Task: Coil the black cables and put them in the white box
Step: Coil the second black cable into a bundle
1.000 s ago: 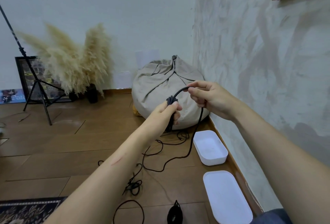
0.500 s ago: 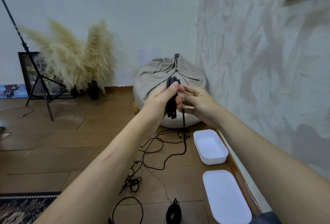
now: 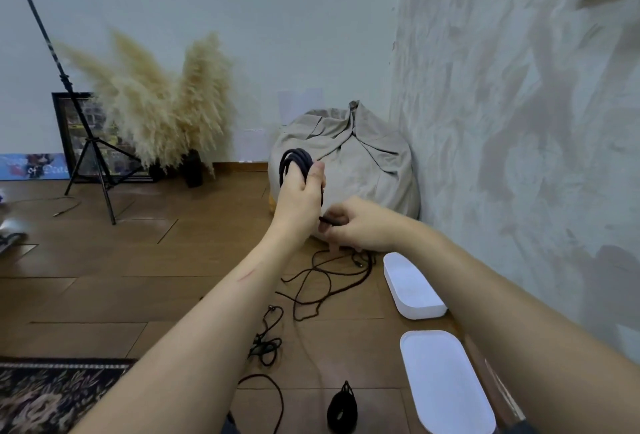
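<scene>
black cable coil (image 3: 294,162) | left hand (image 3: 300,193) grips it | right hand (image 3: 356,226) pinches cable end (image 3: 327,221)

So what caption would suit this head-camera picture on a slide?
Left hand grips the coiled black cable; right hand pinches its free end; white box waits on the floor.

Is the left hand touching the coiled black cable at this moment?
Touching. The head view shows the left hand closed around the coiled black cable, its loops rising above the fingers.

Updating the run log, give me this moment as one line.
left hand: holds coiled black cable | right hand: pinches cable tail | white box: empty | loose cables: on floor
</scene>
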Tool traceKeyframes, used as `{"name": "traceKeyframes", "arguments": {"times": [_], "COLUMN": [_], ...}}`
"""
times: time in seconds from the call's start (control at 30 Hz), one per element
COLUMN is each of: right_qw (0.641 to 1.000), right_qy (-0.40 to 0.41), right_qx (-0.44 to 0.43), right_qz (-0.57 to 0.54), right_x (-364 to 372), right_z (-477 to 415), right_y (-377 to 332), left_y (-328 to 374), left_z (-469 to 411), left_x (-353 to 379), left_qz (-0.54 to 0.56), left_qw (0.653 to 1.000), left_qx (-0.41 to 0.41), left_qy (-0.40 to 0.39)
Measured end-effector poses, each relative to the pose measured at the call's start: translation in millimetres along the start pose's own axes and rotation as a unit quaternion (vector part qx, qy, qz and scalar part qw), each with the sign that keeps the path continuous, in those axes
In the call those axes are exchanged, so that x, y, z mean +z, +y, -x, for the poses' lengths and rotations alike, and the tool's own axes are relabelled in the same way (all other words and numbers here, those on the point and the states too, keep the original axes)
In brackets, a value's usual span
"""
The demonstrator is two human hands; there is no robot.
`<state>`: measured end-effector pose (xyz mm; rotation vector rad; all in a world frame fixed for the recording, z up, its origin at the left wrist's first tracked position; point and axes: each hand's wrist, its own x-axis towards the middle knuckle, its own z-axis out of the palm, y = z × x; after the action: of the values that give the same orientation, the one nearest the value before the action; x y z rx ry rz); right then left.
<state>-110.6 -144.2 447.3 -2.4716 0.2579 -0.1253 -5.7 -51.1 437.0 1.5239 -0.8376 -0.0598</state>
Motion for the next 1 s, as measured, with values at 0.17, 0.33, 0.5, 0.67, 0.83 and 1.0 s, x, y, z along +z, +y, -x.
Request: {"name": "traceKeyframes", "arguments": {"times": [0.17, 0.33, 0.5, 0.67, 0.83, 1.0], "right_qw": [0.996, 0.997, 0.982, 0.975, 0.976, 0.982], "right_qy": [-0.060, -0.028, 0.144, 0.207, 0.205, 0.106], "right_qx": [0.066, -0.056, -0.101, -0.078, -0.057, -0.063], "right_qz": [-0.004, 0.055, 0.074, -0.016, -0.046, -0.140], "right_x": [-14.6, -6.9, -20.0, -26.3, -41.1, -54.6], "right_z": [9.6, 11.7, 9.0, 11.2, 13.1, 26.2], "right_y": [14.0, -4.0, -1.6, 13.3, 20.1, 20.5], "left_y": [-3.1, -6.3, -9.9, 0.2, 4.8, 3.0], "left_z": [0.4, 0.9, 11.3, 14.8, 21.9, 24.9], "left_x": [-1.2, -9.2, 2.9, 8.0, 13.1, 10.7], "left_qz": [-0.008, -0.024, 0.022, 0.058, 0.078, 0.087], "left_qw": [0.999, 0.998, 0.993, 0.986, 0.976, 0.966], "left_qx": [-0.009, -0.020, -0.084, -0.090, -0.092, -0.086], "left_qy": [0.038, 0.061, -0.082, -0.126, -0.183, -0.229]}}
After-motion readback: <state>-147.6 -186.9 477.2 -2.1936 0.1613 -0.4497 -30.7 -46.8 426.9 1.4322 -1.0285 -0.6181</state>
